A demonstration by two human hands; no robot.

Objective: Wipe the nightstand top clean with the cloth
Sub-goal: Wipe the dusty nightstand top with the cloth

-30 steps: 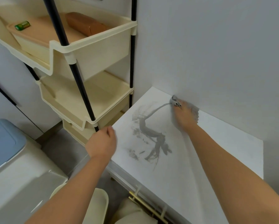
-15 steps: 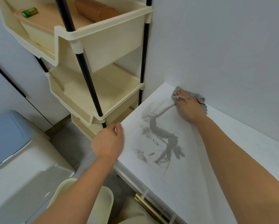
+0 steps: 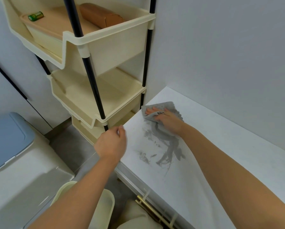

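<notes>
The right hand (image 3: 167, 120) sits flat on the grey cloth (image 3: 161, 109), fingers spread, pinning it to the white nightstand top (image 3: 229, 154) near its far left corner, right of centre in the frame. The left hand (image 3: 112, 142) is curled loosely at the top's near left edge, holding nothing. A dark grey smear (image 3: 165, 149) streaks the surface below the cloth. A cream tiered rack (image 3: 105, 47) fills the upper left, a blue-lidded bin (image 3: 8, 136) the lower left.
</notes>
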